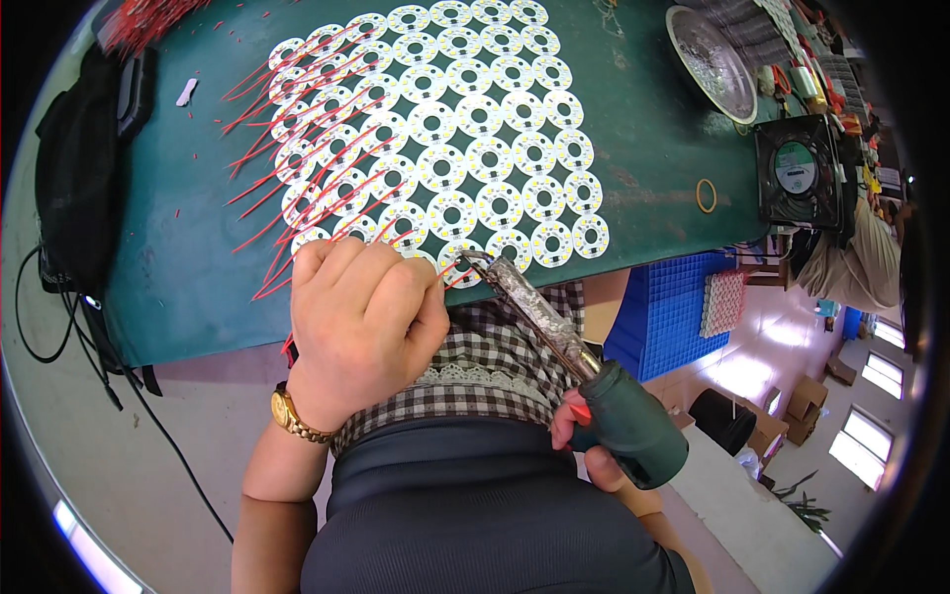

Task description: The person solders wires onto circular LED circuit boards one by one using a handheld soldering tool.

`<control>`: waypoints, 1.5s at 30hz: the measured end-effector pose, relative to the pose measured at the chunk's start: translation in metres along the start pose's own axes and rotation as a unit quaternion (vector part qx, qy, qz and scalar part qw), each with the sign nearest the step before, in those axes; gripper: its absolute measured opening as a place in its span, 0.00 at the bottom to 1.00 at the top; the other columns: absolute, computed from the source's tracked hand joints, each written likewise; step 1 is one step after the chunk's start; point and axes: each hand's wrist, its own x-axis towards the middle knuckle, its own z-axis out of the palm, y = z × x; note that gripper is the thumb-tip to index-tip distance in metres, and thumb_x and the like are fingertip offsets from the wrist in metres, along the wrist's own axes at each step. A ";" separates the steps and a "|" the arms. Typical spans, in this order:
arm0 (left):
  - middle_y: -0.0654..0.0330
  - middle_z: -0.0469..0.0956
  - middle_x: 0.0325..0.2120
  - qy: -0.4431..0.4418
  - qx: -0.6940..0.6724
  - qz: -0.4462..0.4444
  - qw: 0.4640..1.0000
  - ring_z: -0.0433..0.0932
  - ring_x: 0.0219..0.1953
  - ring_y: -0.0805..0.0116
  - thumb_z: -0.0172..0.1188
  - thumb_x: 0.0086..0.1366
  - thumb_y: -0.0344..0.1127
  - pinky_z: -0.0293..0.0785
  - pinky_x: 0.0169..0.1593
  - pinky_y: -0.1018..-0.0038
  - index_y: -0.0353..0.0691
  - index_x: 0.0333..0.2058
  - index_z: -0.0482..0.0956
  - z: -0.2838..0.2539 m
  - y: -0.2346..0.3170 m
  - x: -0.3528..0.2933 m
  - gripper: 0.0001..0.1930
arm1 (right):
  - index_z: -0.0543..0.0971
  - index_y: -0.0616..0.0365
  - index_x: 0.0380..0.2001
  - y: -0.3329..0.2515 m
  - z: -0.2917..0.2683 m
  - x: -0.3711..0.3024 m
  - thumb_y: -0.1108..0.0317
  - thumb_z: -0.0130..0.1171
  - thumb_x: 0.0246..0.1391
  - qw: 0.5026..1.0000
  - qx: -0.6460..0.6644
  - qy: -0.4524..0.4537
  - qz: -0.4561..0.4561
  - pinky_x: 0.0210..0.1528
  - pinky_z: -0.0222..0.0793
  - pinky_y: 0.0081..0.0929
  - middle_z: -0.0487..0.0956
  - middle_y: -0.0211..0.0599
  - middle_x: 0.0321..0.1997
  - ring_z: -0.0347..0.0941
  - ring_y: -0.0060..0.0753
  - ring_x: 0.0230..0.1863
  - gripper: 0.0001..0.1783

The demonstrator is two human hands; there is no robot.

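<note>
My left hand (361,312), with a gold watch at its wrist, is closed at the near edge of a group of round white LED boards (499,205). Red wire ends poke out on both sides of this fist, while the grip itself is hidden under the fingers. In my right hand (567,420) is a dark green soldering gun (643,426) with a red trigger. Its tip reaches a near-row board beside my left hand. Thin red wires (259,190) slant across the boards' left columns.
A heap of red wires (148,22) lies at the far left, near a black bag (79,163). A metal dish (711,64), a black fan (797,170) and a rubber band (706,196) are on the right. Blue crates (665,315) stand beyond the green table's (178,307) near edge.
</note>
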 end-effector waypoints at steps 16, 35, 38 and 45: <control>0.66 0.67 0.16 0.004 0.008 0.010 1.000 0.64 0.19 0.67 0.62 0.43 0.20 0.55 0.29 0.71 0.42 0.24 0.74 0.001 -0.001 0.000 0.10 | 0.58 0.67 0.62 0.010 0.001 -0.003 0.51 0.57 0.58 1.000 -0.002 -0.005 -0.012 0.37 0.70 0.31 0.72 0.44 0.38 0.71 0.33 0.35 0.39; 0.67 0.66 0.15 -0.001 -0.015 -0.003 1.000 0.64 0.19 0.67 0.62 0.43 0.21 0.56 0.30 0.70 0.43 0.24 0.74 -0.001 -0.001 0.000 0.09 | 0.61 0.62 0.59 0.009 0.013 0.003 0.43 0.59 0.56 0.999 -0.013 0.048 0.022 0.36 0.69 0.28 0.71 0.39 0.35 0.70 0.31 0.34 0.39; 0.66 0.67 0.16 -0.001 -0.011 0.003 1.000 0.64 0.19 0.66 0.62 0.43 0.21 0.56 0.30 0.70 0.42 0.24 0.74 0.000 -0.001 0.000 0.10 | 0.60 0.63 0.60 0.015 0.009 -0.001 0.45 0.59 0.56 0.999 -0.019 0.034 0.013 0.36 0.68 0.28 0.71 0.40 0.37 0.70 0.31 0.35 0.40; 0.65 0.67 0.17 -0.003 -0.001 0.003 1.000 0.64 0.20 0.65 0.62 0.43 0.21 0.56 0.31 0.70 0.42 0.24 0.73 -0.001 -0.001 -0.002 0.10 | 0.61 0.67 0.62 0.004 0.011 -0.004 0.50 0.59 0.57 0.995 0.079 0.059 0.034 0.35 0.68 0.26 0.73 0.41 0.38 0.70 0.29 0.35 0.39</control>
